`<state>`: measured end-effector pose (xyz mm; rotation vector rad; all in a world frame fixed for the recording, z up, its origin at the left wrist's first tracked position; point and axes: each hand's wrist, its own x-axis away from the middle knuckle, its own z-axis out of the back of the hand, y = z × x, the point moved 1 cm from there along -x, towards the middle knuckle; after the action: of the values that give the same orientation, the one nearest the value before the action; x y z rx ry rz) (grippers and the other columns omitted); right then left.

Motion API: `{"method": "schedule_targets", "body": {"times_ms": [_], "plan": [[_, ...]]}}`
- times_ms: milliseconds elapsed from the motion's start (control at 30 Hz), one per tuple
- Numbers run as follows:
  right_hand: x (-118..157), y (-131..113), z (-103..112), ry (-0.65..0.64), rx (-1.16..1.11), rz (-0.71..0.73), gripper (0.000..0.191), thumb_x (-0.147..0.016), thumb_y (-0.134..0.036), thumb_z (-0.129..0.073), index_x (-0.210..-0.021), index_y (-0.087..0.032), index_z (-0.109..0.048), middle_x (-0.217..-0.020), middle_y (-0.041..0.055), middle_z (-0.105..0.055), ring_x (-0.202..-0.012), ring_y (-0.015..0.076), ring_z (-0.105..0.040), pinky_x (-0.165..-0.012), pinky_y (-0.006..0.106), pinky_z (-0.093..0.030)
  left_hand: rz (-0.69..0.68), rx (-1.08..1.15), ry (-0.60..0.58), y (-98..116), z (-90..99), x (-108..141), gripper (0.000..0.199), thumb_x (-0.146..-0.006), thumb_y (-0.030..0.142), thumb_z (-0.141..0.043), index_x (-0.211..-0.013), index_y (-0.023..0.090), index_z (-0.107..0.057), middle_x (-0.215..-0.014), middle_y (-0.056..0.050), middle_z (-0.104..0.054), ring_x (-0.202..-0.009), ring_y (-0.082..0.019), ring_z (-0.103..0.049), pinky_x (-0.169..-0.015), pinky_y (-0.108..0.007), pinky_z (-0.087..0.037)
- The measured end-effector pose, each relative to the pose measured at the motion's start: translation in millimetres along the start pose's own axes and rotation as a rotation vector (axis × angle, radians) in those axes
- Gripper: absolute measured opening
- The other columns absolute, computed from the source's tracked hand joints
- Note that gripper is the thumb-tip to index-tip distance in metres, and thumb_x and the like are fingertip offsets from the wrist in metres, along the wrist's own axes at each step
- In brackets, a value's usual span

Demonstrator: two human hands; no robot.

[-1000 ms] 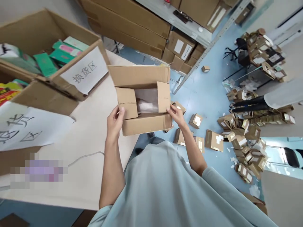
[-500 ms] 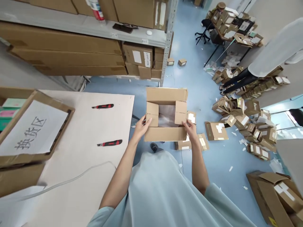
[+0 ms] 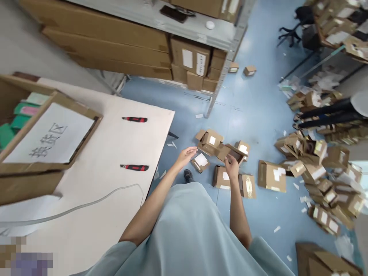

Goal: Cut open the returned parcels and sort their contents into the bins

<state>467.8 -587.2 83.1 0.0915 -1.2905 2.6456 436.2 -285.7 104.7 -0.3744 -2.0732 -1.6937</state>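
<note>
My left hand [image 3: 187, 156] hangs over the floor with its fingers stretched out and nothing in them. My right hand [image 3: 232, 166] overlaps the edge of an opened carton [image 3: 236, 154], its fingers loosely bent and apart. That carton is tilted with a flap out; no grip on it shows. Left of it lies another opened carton [image 3: 211, 142] with a white label. A small labelled box [image 3: 200, 162] lies just right of my left hand.
On the white table [image 3: 106, 149] at left lie two red-black utility knives [image 3: 134, 119] and a cable. A sign-bearing box [image 3: 51, 134] stands there. A metal shelf [image 3: 201, 36] rises ahead. Cartons [image 3: 271, 176] and paper scraps litter the floor. A person's legs [image 3: 324, 115] show at right.
The open carton held between both my hands has left them, and cartons on the floor beneath now show. My hands have moved a little lower in view. The view has shifted right.
</note>
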Motion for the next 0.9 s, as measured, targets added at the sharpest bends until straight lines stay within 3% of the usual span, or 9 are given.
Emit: {"method": "schedule_targets", "body": {"times_ms": [100, 200, 333, 433, 533, 667, 900], "plan": [[-6, -26, -68, -0.331, -0.034, 0.075, 0.059, -0.093, -0.066, -0.059, -0.12, -0.018, -0.08, -0.13, 0.0199, -0.082, -0.126, 0.0362, -0.076, -0.116, 0.054, -0.056, -0.004, 0.073, 0.181, -12, 44.5, 18, 0.048, -0.081, 0.051, -0.086, -0.118, 0.02, -0.08, -0.13, -0.016, -0.082, -0.12, -0.031, -0.077, -0.113, -0.049, -0.056], [-4, -61, -130, -0.641, -0.036, 0.203, 0.056, -0.094, -0.063, -0.06, -0.124, -0.02, -0.08, -0.13, 0.0162, -0.084, -0.123, 0.0329, -0.078, -0.114, 0.05, -0.058, -0.038, 0.171, 0.408, -25, 88.7, 52, 0.05, -0.075, 0.05, -0.089, -0.114, 0.02, -0.08, -0.118, -0.013, -0.084, -0.111, -0.029, -0.077, -0.108, -0.048, -0.057], [18, -104, -193, -0.952, -0.018, 0.366, 0.058, -0.097, -0.062, -0.059, -0.129, -0.017, -0.079, -0.131, 0.0191, -0.083, -0.121, 0.0333, -0.08, -0.112, 0.05, -0.061, -0.061, 0.305, 0.71, -53, 131.6, 126, 0.048, -0.07, 0.045, -0.09, -0.11, 0.019, -0.081, -0.106, -0.011, -0.083, -0.105, -0.029, -0.076, -0.105, -0.048, -0.057], [49, -124, -225, -1.129, 0.027, 0.458, 0.059, -0.097, -0.063, -0.06, -0.128, -0.018, -0.079, -0.129, 0.0196, -0.083, -0.121, 0.0351, -0.08, -0.111, 0.052, -0.062, -0.079, 0.42, 0.92, -82, 147.4, 192, 0.051, -0.067, 0.044, -0.09, -0.11, 0.019, -0.081, -0.101, -0.009, -0.081, -0.103, -0.029, -0.076, -0.103, -0.048, -0.057], [91, -135, -243, -1.273, 0.087, 0.533, 0.061, -0.096, -0.067, -0.061, -0.126, -0.017, -0.08, -0.128, 0.0203, -0.084, -0.122, 0.0364, -0.081, -0.112, 0.053, -0.062, -0.112, 0.538, 1.1, -114, 150.1, 256, 0.054, -0.065, 0.045, -0.091, -0.111, 0.019, -0.08, -0.101, -0.009, -0.08, -0.103, -0.028, -0.076, -0.102, -0.047, -0.057], [164, -143, -257, -1.45, 0.172, 0.65, 0.063, -0.095, -0.07, -0.063, -0.126, -0.018, -0.081, -0.126, 0.0199, -0.084, -0.121, 0.0372, -0.081, -0.111, 0.054, -0.063, -0.165, 0.695, 1.289, -162, 138.5, 334, 0.055, -0.063, 0.043, -0.092, -0.111, 0.019, -0.079, -0.1, -0.008, -0.08, -0.1, -0.026, -0.075, -0.101, -0.045, -0.058], [337, -141, -273, -1.674, 0.268, 0.857, 0.064, -0.094, -0.073, -0.065, -0.125, -0.019, -0.081, -0.131, 0.019, -0.083, -0.125, 0.0374, -0.08, -0.115, 0.055, -0.061, -0.274, 0.92, 1.521, -261, 94.6, 476, 0.054, -0.063, 0.045, -0.095, -0.109, 0.02, -0.08, -0.095, -0.006, -0.08, -0.1, -0.027, -0.076, -0.108, -0.048, -0.058]]}}
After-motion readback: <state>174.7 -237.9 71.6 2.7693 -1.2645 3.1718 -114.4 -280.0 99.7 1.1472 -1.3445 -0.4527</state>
